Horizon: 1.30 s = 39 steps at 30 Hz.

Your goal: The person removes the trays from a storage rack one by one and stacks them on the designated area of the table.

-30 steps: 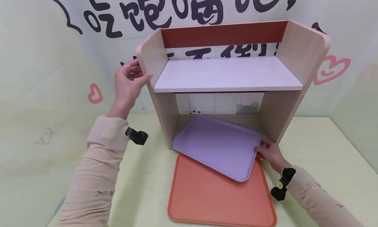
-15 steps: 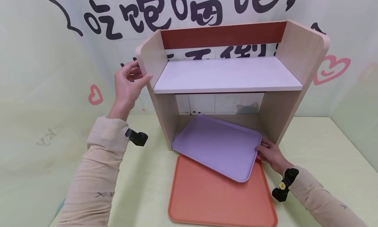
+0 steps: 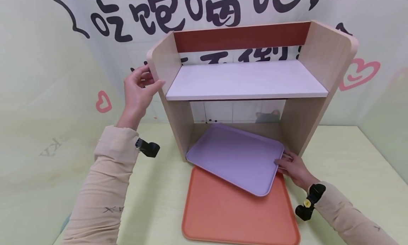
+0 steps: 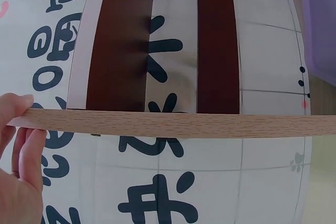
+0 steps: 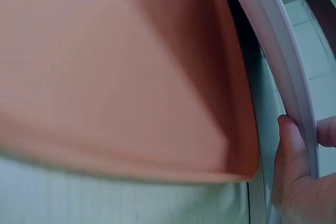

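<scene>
A two-level wooden desktop shelf (image 3: 245, 80) stands on the table. My left hand (image 3: 138, 90) holds the front edge of its left side panel (image 4: 184, 124), thumb on one face and fingers on the other. A purple tray (image 3: 237, 160) lies slanted, its rear part inside the lower compartment and its front corner sticking out. My right hand (image 3: 296, 168) pinches the tray's right rim, thumb and fingers on opposite faces in the right wrist view. Below it an orange tray (image 3: 236, 216) lies flat on the table, its back part covered by the purple one.
The pale green table (image 3: 344, 156) extends to both sides of the shelf. Behind stands a white backdrop (image 3: 79, 67) with black lettering and pink hearts. A red-brown board (image 3: 242, 37) spans the shelf's upper back.
My right hand and wrist have shifted slightly to the right, still pinching the purple tray. The left hand keeps its place on the side panel, and the orange tray looks unmoved.
</scene>
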{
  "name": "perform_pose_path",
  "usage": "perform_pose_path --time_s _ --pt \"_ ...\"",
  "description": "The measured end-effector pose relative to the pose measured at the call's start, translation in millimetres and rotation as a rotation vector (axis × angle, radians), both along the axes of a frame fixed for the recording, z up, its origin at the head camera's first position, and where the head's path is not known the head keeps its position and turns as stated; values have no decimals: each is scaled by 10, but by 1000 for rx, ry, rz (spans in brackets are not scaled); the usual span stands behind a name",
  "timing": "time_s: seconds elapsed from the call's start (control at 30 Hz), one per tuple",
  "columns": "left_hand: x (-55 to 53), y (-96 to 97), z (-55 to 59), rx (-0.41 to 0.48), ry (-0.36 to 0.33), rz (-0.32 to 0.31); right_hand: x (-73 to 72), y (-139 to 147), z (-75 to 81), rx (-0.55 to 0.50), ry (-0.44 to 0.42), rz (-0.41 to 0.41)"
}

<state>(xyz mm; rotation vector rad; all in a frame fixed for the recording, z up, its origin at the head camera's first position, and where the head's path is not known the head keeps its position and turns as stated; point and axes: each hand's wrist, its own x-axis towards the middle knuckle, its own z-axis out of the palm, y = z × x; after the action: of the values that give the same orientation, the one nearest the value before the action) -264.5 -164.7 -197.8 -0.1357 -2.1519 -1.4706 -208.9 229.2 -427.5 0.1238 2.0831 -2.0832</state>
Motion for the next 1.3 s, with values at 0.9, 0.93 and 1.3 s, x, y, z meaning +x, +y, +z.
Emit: perform_pose_path --time_s 0.9,0.93,1.3 --pt "7 5 26 1 -12 3 89 -86 68 -410 -63 -113" --pt "6 5 27 1 -11 4 92 -81 68 -424 -62 -116" --pt "15 12 39 13 -23 4 215 66 51 -443 -105 -162"
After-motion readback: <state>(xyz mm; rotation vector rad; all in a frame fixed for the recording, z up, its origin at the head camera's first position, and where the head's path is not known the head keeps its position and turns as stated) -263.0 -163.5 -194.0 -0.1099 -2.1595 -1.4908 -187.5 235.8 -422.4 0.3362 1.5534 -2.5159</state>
